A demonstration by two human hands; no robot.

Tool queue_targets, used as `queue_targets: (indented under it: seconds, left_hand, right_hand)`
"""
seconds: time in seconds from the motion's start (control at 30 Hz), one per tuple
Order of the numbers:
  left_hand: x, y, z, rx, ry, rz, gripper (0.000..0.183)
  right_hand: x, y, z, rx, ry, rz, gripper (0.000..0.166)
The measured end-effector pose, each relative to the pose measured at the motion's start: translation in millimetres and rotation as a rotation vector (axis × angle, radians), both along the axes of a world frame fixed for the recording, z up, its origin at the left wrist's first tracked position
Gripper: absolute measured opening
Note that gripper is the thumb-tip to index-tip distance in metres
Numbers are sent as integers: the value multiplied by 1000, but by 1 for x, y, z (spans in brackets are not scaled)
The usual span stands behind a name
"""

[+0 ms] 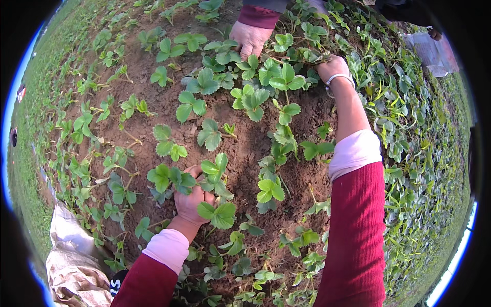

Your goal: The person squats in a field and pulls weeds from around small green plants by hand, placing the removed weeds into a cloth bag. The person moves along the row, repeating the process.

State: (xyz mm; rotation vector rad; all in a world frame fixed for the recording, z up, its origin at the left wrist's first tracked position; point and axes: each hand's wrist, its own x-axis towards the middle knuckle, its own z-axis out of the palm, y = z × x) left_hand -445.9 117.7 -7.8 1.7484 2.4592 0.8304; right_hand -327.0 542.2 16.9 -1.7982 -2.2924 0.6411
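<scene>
My left hand (190, 204) is low against the soil among strawberry plants, its fingers curled and partly covered by leaves. A strawberry leaf (218, 215) lies in front of its thumb side; whether the fingers grip a stem cannot be told. My right hand (334, 70), with a white bracelet (340, 78) at the wrist, reaches far forward. It is closed around a bunch of strawberry plants (312, 56) whose stems run to the left. Near that bunch, another person's hand (251, 39) in a dark red cuff points down into the leaves.
Strawberry plants stand scattered over brown soil (245, 147). Denser greenery (414, 161) covers the right side. A pale crumpled sack (74, 264) lies at lower left. A whitish sheet (433, 53) is at upper right, near another person's dark clothing (404, 11).
</scene>
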Motion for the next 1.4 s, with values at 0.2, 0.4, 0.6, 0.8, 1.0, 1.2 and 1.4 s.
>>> queue_targets:
  seconds: [0.2, 0.4, 0.6, 0.8, 1.0, 1.2, 1.4]
  left_hand:
    - [0, 0, 0, -28, -39, 10, 38]
    - [-2, 0, -1, -3, 20, -13, 40]
    - [-2, 2, 2, 10, 20, -14, 39]
    - [-1, 0, -1, 17, 4, -11, 36]
    - [1, -1, 3, -12, -43, 19, 38]
    - [1, 1, 7, -41, -12, 41, 35]
    - [2, 3, 5, 23, 93, 6, 27]
  right_hand:
    - [4, 27, -20, 39, -46, 70, 36]
    - [10, 32, -23, -202, 153, -65, 35]
    - [-3, 23, -10, -29, -87, -33, 33]
    - [-26, 0, 11, -11, -275, -97, 37]
    - [0, 8, 4, -64, -181, -247, 36]
    - [82, 1, 7, -315, 1086, -593, 23]
    - [43, -13, 16, -68, 410, -162, 37]
